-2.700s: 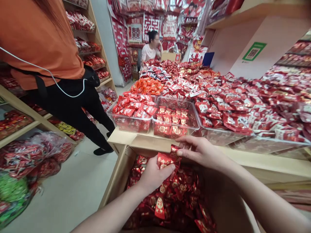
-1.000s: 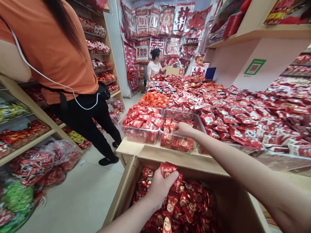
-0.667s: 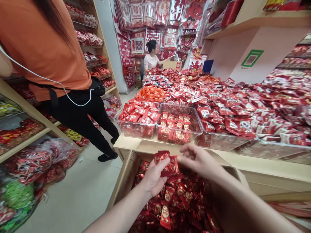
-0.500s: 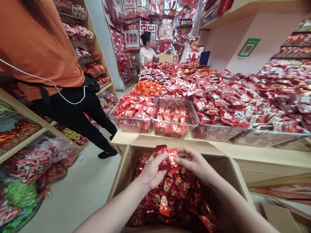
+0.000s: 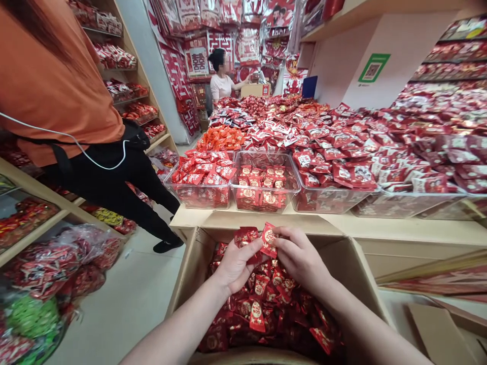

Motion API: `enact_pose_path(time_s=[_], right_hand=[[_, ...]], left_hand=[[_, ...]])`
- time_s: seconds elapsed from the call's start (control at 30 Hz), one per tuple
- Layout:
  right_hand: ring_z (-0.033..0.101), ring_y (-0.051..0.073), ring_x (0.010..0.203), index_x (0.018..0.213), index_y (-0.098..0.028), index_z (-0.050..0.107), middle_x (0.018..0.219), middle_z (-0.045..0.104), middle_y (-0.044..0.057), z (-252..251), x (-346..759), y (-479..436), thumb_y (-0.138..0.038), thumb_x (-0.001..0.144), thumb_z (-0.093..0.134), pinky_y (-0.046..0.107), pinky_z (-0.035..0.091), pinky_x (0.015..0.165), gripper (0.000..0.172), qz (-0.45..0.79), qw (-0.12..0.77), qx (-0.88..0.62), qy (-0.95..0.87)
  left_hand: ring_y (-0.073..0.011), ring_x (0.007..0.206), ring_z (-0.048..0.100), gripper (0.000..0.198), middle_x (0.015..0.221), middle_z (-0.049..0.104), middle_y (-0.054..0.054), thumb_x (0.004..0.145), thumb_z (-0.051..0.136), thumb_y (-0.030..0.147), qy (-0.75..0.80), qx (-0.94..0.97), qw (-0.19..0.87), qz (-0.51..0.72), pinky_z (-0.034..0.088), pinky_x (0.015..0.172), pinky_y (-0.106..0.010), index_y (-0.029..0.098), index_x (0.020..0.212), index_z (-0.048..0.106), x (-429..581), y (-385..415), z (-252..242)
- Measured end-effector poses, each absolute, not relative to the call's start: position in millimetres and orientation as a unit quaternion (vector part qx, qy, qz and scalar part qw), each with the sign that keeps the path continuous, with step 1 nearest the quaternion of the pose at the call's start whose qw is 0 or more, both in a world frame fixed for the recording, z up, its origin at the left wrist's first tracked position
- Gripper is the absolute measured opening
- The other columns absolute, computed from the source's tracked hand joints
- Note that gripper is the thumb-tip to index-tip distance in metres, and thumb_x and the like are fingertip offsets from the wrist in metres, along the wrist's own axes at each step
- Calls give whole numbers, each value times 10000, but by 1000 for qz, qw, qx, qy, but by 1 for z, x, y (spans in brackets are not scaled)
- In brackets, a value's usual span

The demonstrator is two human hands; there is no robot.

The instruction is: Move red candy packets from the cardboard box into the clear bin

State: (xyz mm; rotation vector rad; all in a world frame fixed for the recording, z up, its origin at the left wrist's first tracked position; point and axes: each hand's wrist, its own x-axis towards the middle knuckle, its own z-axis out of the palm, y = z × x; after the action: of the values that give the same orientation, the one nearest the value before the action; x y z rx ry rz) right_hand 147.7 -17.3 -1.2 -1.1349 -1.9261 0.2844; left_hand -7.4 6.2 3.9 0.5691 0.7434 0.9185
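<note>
Over a cardboard box (image 5: 367,284) of loose red candy packets (image 5: 256,315), both my hands are close together. My left hand (image 5: 238,263) is closed around a few red candy packets (image 5: 245,235), thumb on top. The fingers of my right hand (image 5: 300,256) pinch one red packet with a gold emblem (image 5: 269,239), whose left edge meets my left thumb. Just beyond the box stands a clear plastic bin (image 5: 266,198) partly filled with matching packets laid in rows.
Heaped clear bins of red packets (image 5: 353,172) line the counter (image 5: 323,219). A person in an orange shirt (image 5: 61,91) stands at left, near shelves and bagged goods (image 5: 64,258) on the floor. Another person (image 5: 220,83) is at the back. Flattened cardboard (image 5: 437,329) lies at right.
My right hand has closed in on the gold-emblem packet, which is now more upright and turned. My left hand keeps its packets. The whole view has shifted slightly.
</note>
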Motion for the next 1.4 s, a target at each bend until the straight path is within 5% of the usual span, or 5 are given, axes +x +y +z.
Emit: enact_pose_path(time_s=[0.4,0.6,0.77,1.03,1.4], right_hand=[[502,110,498,772,-190,551,613,560,-2,3,143,-14,-426,723,525,248,432,489,242,498,460,-525,-513],[557,140,708,863,-207,513,811,593,28,6,141,-15,-384,714,557,272,461,638,234,489,527,-496,-486],[538,144,774,900,-214,568,869,586,34,69,177,44,-311,764,496,283,426,710,182,193,545,-535,-617],[533,109,615,842,-142,579,708,605,15,66,183,176,-184,647,587,219,411,576,200,256,177,-517,-797],[546,116,632,782,-144,602,704,630,13,43,177,181,-241,601,619,191,383,546,206,266,123,-487,-823]], left_hand=[[-200,723,617,263,802,679,-75,588,688,207,394,384,698,458,466,717,-340,116,826,624,-4,3,-4],[-173,715,612,242,766,668,-49,580,699,222,417,367,668,495,474,705,-295,121,785,616,-2,1,-4],[-126,614,598,241,668,617,-19,582,701,257,439,287,698,487,497,600,-255,119,740,583,-4,6,-2],[-98,550,572,244,650,532,34,650,641,318,470,275,712,444,488,537,-231,166,784,504,-7,6,-2],[-121,534,546,219,602,543,24,649,606,301,489,335,690,415,457,529,-255,159,772,491,-2,-1,3]])
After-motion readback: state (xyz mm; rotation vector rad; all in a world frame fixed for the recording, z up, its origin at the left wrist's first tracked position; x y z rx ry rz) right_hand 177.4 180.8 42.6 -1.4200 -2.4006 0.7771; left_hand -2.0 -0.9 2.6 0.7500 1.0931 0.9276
